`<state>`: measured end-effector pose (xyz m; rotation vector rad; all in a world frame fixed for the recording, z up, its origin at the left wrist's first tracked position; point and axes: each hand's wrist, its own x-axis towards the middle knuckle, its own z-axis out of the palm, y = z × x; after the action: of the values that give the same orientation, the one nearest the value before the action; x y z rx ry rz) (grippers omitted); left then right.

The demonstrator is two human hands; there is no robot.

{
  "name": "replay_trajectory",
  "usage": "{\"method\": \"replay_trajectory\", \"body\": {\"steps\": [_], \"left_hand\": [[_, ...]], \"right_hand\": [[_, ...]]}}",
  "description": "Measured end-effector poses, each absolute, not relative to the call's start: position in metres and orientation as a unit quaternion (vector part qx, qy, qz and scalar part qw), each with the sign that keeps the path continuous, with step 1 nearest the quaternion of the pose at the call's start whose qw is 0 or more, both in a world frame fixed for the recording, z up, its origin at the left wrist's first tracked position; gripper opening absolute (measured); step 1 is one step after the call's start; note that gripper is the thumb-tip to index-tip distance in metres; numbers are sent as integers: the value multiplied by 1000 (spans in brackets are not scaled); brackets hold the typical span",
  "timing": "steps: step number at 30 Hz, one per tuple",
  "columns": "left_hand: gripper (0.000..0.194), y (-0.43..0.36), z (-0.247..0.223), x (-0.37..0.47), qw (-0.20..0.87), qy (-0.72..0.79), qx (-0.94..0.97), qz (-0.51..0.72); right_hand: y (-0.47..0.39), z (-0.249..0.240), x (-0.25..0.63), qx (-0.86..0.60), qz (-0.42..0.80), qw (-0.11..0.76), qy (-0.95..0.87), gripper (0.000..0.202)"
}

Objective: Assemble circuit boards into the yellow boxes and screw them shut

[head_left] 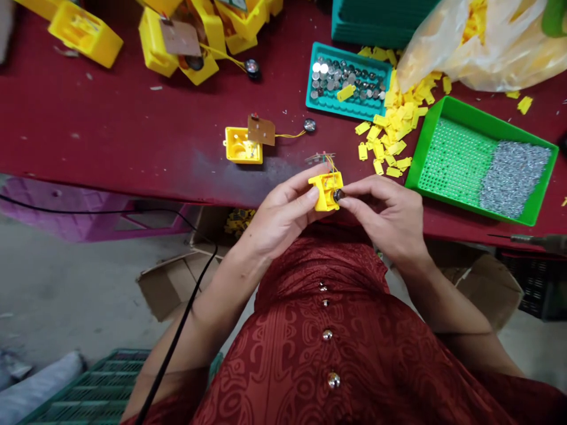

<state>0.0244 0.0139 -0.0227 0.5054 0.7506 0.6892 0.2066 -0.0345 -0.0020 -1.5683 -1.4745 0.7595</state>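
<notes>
My left hand is closed on a small yellow plastic housing, its open side showing compartments. Thin wires rise from the housing to a small circuit board seen nearly edge-on. Between thumb and forefinger, my right hand pinches a small round dark speaker-like part at the housing's right side. I cannot tell whether that part is seated inside. Beyond my hands, a similar yellow housing lies on the table with a brown circuit board over its edge, wired to a round part.
A teal tray holds shiny round discs. Small yellow plates are heaped beside it. A green basket contains many screws. More yellow housings sit at the back left. A screwdriver-like tool tip points in from the right.
</notes>
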Motion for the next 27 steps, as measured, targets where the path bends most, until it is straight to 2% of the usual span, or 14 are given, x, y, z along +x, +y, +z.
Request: {"method": "replay_trajectory", "body": {"steps": [9, 12, 14, 16, 19, 23, 27], "left_hand": [[47, 6, -31, 23, 783, 347, 398, 329], [50, 4, -29, 27, 785, 356, 377, 339], [47, 5, -29, 33, 798, 365, 334, 343], [43, 6, -29, 39, 805, 379, 303, 342], [48, 10, -28, 46, 794, 403, 293, 347], [53, 13, -22, 48, 784, 414, 306, 346], [52, 10, -16, 47, 782, 411, 321, 340]], "right_hand": [[-33, -3, 208, -627, 214, 333, -672, 11], [-34, -2, 206, -635, 179, 292, -692, 10], [-34, 1, 205, -636, 203, 286, -687, 14], [-35, 6, 206, -632, 266, 299, -664, 23], [-40, 11, 209, -630, 344, 352, -601, 29], [-47, 11, 219, -646, 319, 445, -532, 23], [-46, 2, 230, -659, 290, 469, -511, 18]]}}
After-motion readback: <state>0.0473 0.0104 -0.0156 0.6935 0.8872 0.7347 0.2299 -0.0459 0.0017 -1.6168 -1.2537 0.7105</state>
